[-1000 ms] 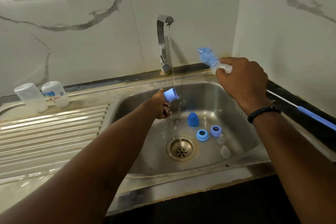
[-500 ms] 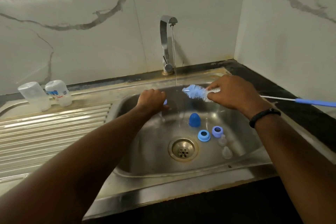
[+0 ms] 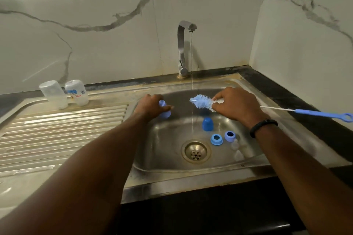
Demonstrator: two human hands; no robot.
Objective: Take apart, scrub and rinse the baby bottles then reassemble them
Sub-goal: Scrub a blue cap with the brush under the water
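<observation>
Marble walls back the sink (image 3: 248, 89). 2 clear nipples (image 3: 236, 149) by the drain are hard to make out. My left hand (image 3: 150, 106) grips a cap (image 3: 164, 110), mostly hidden under its fingers; my right hand (image 3: 236, 105) pinches the brush (image 3: 202, 102) behind its bristles.

Blue cap (image 3: 163, 110) mostly hidden inside the left hand (image 3: 150, 106) (fingers curled over it)
</observation>
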